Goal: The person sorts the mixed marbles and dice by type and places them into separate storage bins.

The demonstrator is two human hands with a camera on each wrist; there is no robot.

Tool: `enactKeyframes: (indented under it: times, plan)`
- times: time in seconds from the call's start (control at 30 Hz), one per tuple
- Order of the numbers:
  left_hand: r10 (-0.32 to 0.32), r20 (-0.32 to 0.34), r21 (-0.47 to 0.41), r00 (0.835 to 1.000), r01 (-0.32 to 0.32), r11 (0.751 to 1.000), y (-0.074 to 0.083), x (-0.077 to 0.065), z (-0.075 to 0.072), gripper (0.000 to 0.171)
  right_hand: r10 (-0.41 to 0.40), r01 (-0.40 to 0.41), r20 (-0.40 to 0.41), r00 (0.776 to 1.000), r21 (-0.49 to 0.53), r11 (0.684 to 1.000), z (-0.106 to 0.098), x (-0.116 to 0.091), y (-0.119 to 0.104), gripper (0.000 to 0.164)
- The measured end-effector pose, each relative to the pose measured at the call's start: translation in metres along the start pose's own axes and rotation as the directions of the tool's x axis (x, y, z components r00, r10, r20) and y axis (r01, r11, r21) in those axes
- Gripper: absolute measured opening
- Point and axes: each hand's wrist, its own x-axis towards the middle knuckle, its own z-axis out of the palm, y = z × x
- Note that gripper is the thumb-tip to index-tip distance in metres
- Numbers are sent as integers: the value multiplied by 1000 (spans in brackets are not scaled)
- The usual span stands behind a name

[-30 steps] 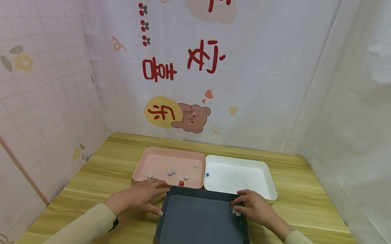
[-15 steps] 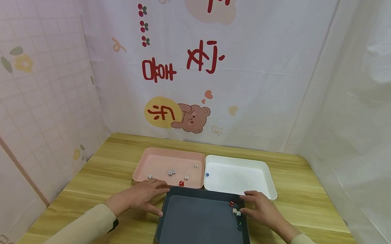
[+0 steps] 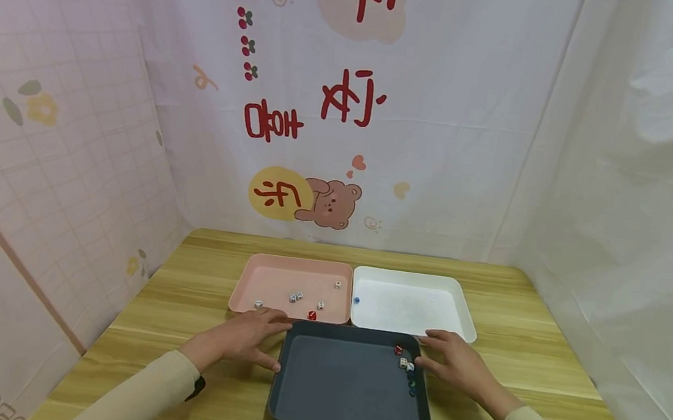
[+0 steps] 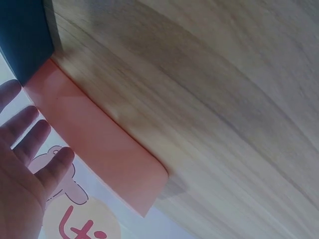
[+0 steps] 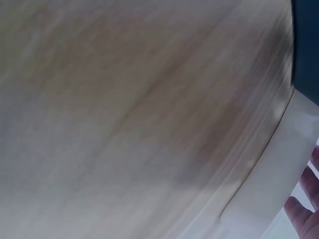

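"What's changed?"
"The right hand point(image 3: 457, 366) has drawn off the white dice point(image 3: 403, 363) toward the two o'clock rim of the dark grey tray point(image 3: 346, 388), so they lie uncovered inside."
"Grip?"
"Both it and the left hand point(image 3: 241, 340), at ten, look released; rim contact is hard to tell."
"Tray?"
"Between them, long axis nine to three."

Left wrist cam: left hand point(image 4: 22, 191) clipped at left edge, dark tray point(image 4: 25, 37) cropped top-left. Right wrist cam: right hand point(image 5: 310, 191) mostly out of frame, tabletop point(image 5: 124, 124) blurred. Head cam: dark pieces point(image 3: 412, 385) too small to identify.
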Motion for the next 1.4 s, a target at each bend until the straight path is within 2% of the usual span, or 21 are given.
enactKeyframes:
  times: [0.23,0.4,0.5,0.67,0.8,1.0,1.2,1.4]
  plan:
    - [4,-9,4,1000,-4,1000,3,-1,-3,83,-37,38,18,999,-67,997,-1,-1,0,47]
    - [-4,-11,-9,1000,4,1000,8,1,-10,80,-61,61,8,998,-88,994,0,-2,1,47]
    - [-2,-12,-18,1000,2,1000,13,5,-16,79,-84,81,-21,996,-90,993,0,-4,2,47]
    - [42,-39,-7,998,-42,999,23,16,-26,75,-126,119,-58,990,-112,987,1,-4,5,46]
    - [94,-64,25,994,-92,995,36,31,-34,71,-146,138,-59,988,-119,983,1,-3,6,45]
    - [163,-96,51,982,-158,986,59,61,-44,63,-140,134,-53,989,-105,985,0,-3,5,45]
    - [221,-142,67,965,-214,975,77,97,-42,57,-134,127,-63,989,-105,986,4,-4,6,44]
    - [250,-142,57,958,-244,968,91,125,-37,52,-136,130,-70,988,-92,987,7,-3,6,44]
